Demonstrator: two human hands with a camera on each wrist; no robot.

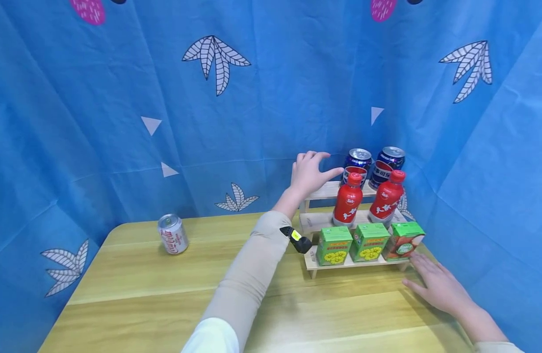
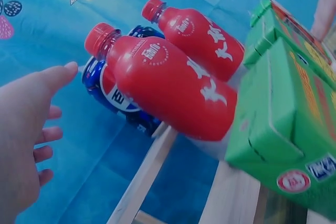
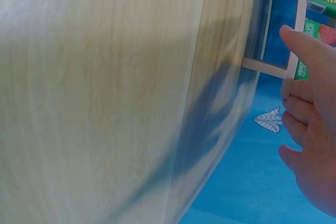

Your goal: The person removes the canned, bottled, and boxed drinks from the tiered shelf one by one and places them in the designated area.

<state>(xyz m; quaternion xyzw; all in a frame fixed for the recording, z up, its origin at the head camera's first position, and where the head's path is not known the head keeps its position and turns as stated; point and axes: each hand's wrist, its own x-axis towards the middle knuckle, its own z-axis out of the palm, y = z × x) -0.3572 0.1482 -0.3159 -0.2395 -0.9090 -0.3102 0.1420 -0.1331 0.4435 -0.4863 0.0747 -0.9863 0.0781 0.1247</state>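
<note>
My left hand [image 1: 309,172] is at the left end of the top tier of a wooden stepped rack [image 1: 317,223], thumb and fingers spread apart with nothing between them. Its thumb points at the nearer blue Pepsi can [image 1: 355,172]; a second blue can [image 1: 384,169] stands to the right. Two red bottles [image 1: 348,203] are on the middle tier. Along the bottom tier sit two green cartons with yellow flowers [image 1: 334,246] and a green-and-brown carton [image 1: 404,240]. Low at the rack's right front corner, my right hand [image 1: 438,285] has its fingers extended, fingertips right by the brown-faced carton.
A silver Coca-Cola can [image 1: 173,235] stands alone on the left of the wooden table [image 1: 165,304]. Blue patterned cloth [image 1: 271,108] hangs behind the table and along both sides, close to the rack's right end. A black strap device [image 1: 296,239] is on the left forearm.
</note>
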